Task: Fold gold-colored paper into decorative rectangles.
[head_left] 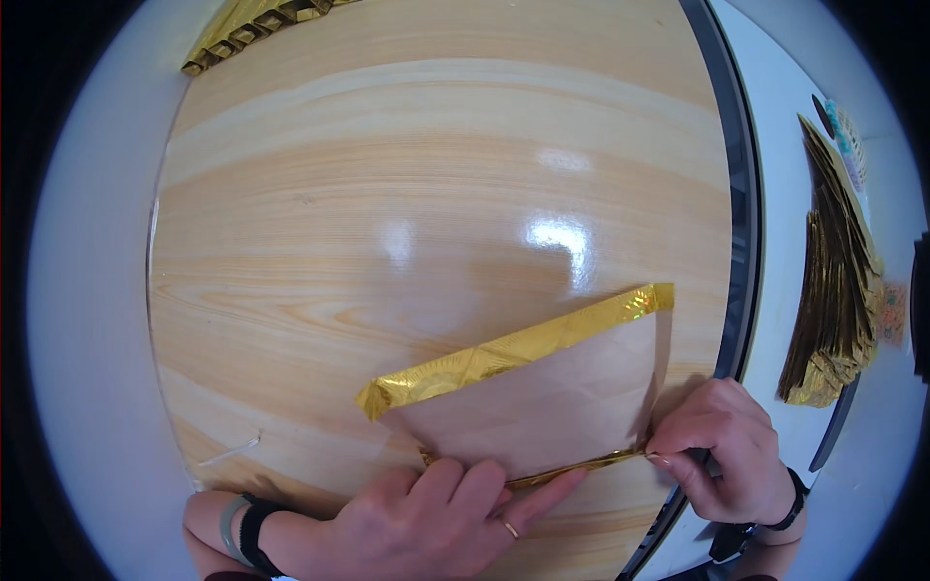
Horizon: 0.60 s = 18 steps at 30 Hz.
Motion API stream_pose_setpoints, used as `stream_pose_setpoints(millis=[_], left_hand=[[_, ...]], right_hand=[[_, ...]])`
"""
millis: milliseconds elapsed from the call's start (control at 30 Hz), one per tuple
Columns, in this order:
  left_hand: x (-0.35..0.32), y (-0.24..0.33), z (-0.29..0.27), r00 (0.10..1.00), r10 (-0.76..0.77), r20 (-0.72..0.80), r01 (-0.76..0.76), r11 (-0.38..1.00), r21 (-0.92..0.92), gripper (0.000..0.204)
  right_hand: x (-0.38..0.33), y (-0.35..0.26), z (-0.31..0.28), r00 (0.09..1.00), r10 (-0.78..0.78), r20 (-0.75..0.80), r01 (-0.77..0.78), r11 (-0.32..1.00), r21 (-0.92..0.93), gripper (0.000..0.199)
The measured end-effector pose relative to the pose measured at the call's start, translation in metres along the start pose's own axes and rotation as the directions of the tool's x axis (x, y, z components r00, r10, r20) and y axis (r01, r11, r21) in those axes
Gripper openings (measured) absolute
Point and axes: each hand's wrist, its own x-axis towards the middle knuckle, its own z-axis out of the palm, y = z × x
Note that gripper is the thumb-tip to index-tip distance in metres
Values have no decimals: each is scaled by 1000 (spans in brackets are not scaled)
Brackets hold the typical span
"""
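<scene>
A sheet of gold foil paper [528, 416] lies at the near right of the table, its plain pale side up. Along the far side runs a folded-over shiny gold strip [513, 351]. The near side shows a thin gold edge [572, 473], raised as a narrow fold. My left hand [441, 518] is on this near edge, some fingers curled over it and one ringed finger stretched along the fold. At the near right corner, my right hand [722, 450] is closed, pinching the end of the fold between thumb and fingertips.
Folded gold paper pieces [257, 34] stand at the far left of the wooden table [387, 194]. On a white surface [775, 242] to the right is a stack of gold paper [833, 281]. A thin whitish strip [231, 451] lies left of my hand. A dark edge [744, 194] borders the table's right.
</scene>
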Motion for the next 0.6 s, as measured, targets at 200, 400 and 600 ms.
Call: stream_pose_setpoints(millis=[200, 400, 600], left_hand=[[-2, 0, 2, 1000, 1, 6, -1, 1000, 13, 67], [-1, 0, 2, 1000, 5, 26, -5, 1000, 4, 68], [-2, 0, 2, 1000, -11, -16, 10, 1000, -18, 68]], right_hand=[[1, 1, 0, 997, -73, 24, 75, 991, -107, 22], [5, 4, 0, 995, -102, -5, 100, 979, -178, 22], [-7, -20, 9, 959, -273, 69, 268, 807, -526, 36]])
